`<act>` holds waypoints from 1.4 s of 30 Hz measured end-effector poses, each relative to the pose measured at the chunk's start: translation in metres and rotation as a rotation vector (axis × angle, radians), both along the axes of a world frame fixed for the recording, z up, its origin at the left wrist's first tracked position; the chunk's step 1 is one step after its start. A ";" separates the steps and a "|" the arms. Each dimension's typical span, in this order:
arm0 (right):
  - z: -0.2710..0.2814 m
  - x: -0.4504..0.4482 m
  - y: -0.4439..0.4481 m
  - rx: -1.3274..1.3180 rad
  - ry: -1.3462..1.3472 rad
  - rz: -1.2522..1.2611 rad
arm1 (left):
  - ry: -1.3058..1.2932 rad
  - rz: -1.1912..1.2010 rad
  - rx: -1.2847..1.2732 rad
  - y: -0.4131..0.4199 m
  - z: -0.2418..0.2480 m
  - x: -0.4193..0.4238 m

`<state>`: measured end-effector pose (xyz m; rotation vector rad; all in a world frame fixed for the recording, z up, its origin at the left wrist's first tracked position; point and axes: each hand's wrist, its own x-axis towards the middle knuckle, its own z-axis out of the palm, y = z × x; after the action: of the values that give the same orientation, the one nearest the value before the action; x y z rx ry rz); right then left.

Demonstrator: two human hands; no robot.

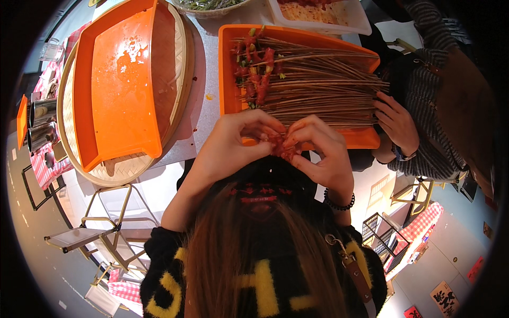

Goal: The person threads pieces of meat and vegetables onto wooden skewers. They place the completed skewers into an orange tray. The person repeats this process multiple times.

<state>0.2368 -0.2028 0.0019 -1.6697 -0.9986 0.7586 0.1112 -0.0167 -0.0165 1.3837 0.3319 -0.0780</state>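
Observation:
My left hand [232,145] and my right hand [324,149] meet at the near edge of an orange plastic tray. Between their fingertips is a piece of raw-looking meat coated in red marinade [282,149]. My fingers partly cover it, and I cannot tell whether a stick runs through it. Many thin wooden skewers [318,85] lie side by side in the orange tray [225,75], pointing left and right. Red-coated meat [262,85] and bits of green vegetable are threaded on their left ends. Red smears mark my fingertips.
A co-worker's hand [397,123] touches the skewers' right ends. Left, a second orange tray [119,91] rests on a round woven bamboo tray [131,169]. A white tub [338,26] holding red marinated food and a bowl of greens [210,6] stand beyond. A folding chair [111,226] is below left.

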 end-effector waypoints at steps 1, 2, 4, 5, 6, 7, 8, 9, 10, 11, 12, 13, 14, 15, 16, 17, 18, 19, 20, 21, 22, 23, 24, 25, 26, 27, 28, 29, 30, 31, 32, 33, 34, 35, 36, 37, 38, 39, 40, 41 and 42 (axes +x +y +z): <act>0.000 0.000 0.000 -0.003 -0.035 0.007 | 0.021 -0.005 -0.056 0.001 -0.002 0.001; 0.000 0.000 -0.001 -0.005 -0.069 0.015 | 0.031 0.000 -0.104 0.001 -0.003 0.001; 0.000 0.000 -0.002 0.012 -0.155 0.043 | 0.049 0.008 -0.200 0.002 -0.003 0.001; 0.000 0.001 -0.002 0.031 -0.206 0.064 | 0.065 0.014 -0.231 0.002 -0.003 0.001; 0.000 0.001 -0.002 0.054 -0.255 0.073 | 0.080 0.020 -0.262 0.002 -0.003 0.000; 0.001 0.001 -0.002 0.051 -0.269 0.080 | 0.086 0.023 -0.297 0.003 -0.002 0.000; 0.002 0.000 -0.003 0.053 -0.280 0.074 | 0.099 0.021 -0.309 0.004 -0.002 0.000; 0.003 -0.002 -0.003 0.053 -0.281 0.070 | 0.103 0.016 -0.327 0.004 -0.001 0.000; 0.004 -0.004 -0.004 0.040 -0.318 0.061 | 0.095 0.013 -0.347 0.005 -0.001 0.000; 0.006 -0.007 -0.005 0.025 -0.345 0.053 | 0.108 0.011 -0.355 0.005 0.000 0.000; 0.007 -0.008 -0.005 0.005 -0.361 0.049 | 0.109 0.012 -0.365 0.005 0.000 0.001; 0.008 -0.010 -0.006 0.015 -0.390 0.050 | 0.112 0.011 -0.373 0.005 0.000 0.001; 0.009 -0.010 -0.007 0.018 -0.408 0.056 | 0.109 0.010 -0.395 0.005 -0.001 0.001; 0.010 -0.010 -0.007 0.027 -0.419 0.058 | 0.107 0.007 -0.415 0.004 -0.001 0.000; 0.010 -0.010 -0.008 0.018 -0.435 0.067 | 0.094 0.003 -0.438 0.004 -0.001 0.000; 0.011 -0.010 -0.008 0.016 -0.443 0.073 | 0.100 0.003 -0.432 0.004 -0.002 0.000; 0.011 -0.010 -0.008 0.015 -0.447 0.078 | 0.095 0.001 -0.430 0.004 -0.002 0.000; 0.012 -0.010 -0.008 0.007 -0.444 0.081 | 0.091 0.000 -0.428 0.004 -0.002 -0.001; 0.012 -0.010 -0.008 0.001 -0.437 0.083 | 0.083 -0.004 -0.431 0.005 -0.003 -0.001; 0.013 -0.010 -0.008 -0.005 -0.428 0.087 | 0.075 -0.007 -0.433 0.005 -0.003 -0.001; 0.014 -0.011 -0.007 -0.001 -0.443 0.083 | 0.066 -0.011 -0.435 0.005 -0.003 -0.001; 0.014 -0.012 -0.007 0.002 -0.455 0.082 | 0.069 -0.005 -0.433 0.005 -0.002 -0.001; 0.014 -0.012 -0.007 0.009 -0.465 0.079 | 0.071 0.002 -0.430 0.006 -0.002 -0.002; 0.013 -0.013 -0.006 0.013 -0.466 0.059 | 0.055 0.008 -0.433 0.005 -0.001 -0.002; 0.012 -0.014 -0.006 0.020 -0.464 0.038 | 0.082 0.026 -0.406 0.005 -0.001 -0.003; 0.011 -0.014 -0.006 0.013 -0.457 0.021 | 0.091 0.042 -0.386 0.004 0.000 -0.003; 0.009 -0.014 -0.005 0.026 -0.459 0.014 | 0.088 0.058 -0.366 0.004 0.000 -0.003; 0.007 -0.014 -0.005 0.025 -0.456 0.012 | 0.100 0.061 -0.349 0.003 0.000 -0.003; 0.005 -0.014 -0.005 0.025 -0.453 0.011 | 0.101 0.065 -0.333 0.001 0.000 -0.003; 0.002 -0.014 -0.005 0.027 -0.448 0.022 | 0.102 0.070 -0.315 0.000 0.000 -0.004; 0.000 -0.014 -0.005 0.029 -0.442 0.032 | 0.091 0.072 -0.271 -0.002 0.000 -0.004; -0.001 -0.014 -0.006 0.043 -0.429 0.036 | 0.079 0.073 -0.227 -0.003 0.000 -0.004; -0.002 -0.014 -0.006 0.017 -0.428 0.039 | 0.078 0.071 -0.180 -0.005 0.000 -0.005; -0.002 -0.014 -0.007 0.004 -0.420 0.035 | 0.058 0.072 -0.157 -0.006 0.000 -0.006; -0.001 -0.015 -0.007 0.004 -0.409 0.031 | 0.049 0.071 -0.131 -0.006 0.000 -0.006; -0.001 -0.015 -0.008 -0.003 -0.416 0.040 | 0.037 0.066 -0.101 -0.006 0.000 -0.007; 0.001 -0.015 -0.008 0.003 -0.421 0.050 | 0.038 0.061 -0.139 -0.005 0.000 -0.007; 0.002 -0.015 -0.008 0.006 -0.418 0.062 | 0.036 0.052 -0.174 -0.004 0.000 -0.006; 0.003 -0.015 -0.008 0.021 -0.436 0.075 | 0.035 0.046 -0.208 -0.003 0.000 -0.006; 0.003 -0.014 -0.007 0.033 -0.447 0.088 | 0.049 0.049 -0.258 -0.002 -0.001 -0.006; 0.004 -0.014 -0.007 0.046 -0.458 0.102 | 0.063 0.056 -0.306 -0.001 -0.001 -0.006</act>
<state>0.2228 -0.2099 0.0057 -1.8038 -1.4150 0.4168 0.1056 -0.0180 -0.0174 1.0694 0.3940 -0.1209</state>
